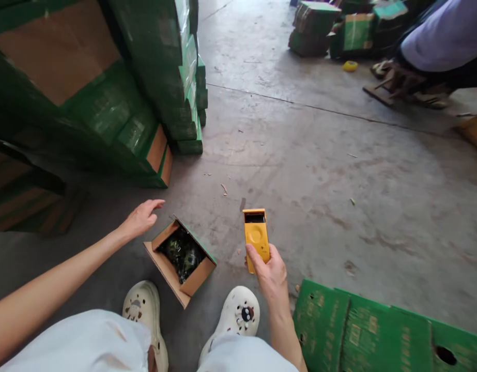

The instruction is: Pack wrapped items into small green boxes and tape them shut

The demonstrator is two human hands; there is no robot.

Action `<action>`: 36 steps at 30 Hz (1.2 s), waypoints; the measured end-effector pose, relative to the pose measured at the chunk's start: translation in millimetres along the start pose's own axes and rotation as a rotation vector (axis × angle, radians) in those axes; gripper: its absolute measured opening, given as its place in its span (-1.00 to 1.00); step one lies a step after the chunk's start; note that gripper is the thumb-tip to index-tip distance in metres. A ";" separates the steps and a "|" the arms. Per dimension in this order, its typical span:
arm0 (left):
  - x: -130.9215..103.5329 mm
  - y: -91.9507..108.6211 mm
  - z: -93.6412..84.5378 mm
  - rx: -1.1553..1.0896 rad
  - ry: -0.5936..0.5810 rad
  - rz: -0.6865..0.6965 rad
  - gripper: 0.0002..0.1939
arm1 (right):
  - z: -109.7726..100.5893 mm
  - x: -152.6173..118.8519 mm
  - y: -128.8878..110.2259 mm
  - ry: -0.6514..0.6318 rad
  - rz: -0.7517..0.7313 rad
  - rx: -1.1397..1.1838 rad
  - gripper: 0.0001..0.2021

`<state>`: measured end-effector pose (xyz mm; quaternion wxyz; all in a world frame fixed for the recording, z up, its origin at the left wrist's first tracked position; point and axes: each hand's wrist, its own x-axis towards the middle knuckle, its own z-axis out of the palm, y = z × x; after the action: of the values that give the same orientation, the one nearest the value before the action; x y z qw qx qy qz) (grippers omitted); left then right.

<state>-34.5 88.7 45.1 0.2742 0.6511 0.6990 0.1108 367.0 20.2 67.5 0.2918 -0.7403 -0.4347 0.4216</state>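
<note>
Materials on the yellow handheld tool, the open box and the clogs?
Yellow tool: probably hard plastic, smooth, fairly matte; even colour and moulded round recess.
Open box: corrugated cardboard by the look, matte; bare brown flaps, green outer face.
Clogs: likely moulded foam or rubber, cream, smooth; one-piece rounded shape with punched holes.

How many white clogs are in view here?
2. The left clog is at the near left of the open box; the right clog is between that box and the right hand. Trouser legs partly cover both.
</note>
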 end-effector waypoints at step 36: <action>-89.9 -13.5 61.3 -1.191 -0.120 -0.692 -0.32 | 118.2 2.4 -2.7 -0.320 -0.100 -0.745 -0.45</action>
<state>-13.5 -12.8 9.1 0.6429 0.1342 0.6704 0.3454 262.8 31.2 12.8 -0.0475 -0.6983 -0.6331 0.3306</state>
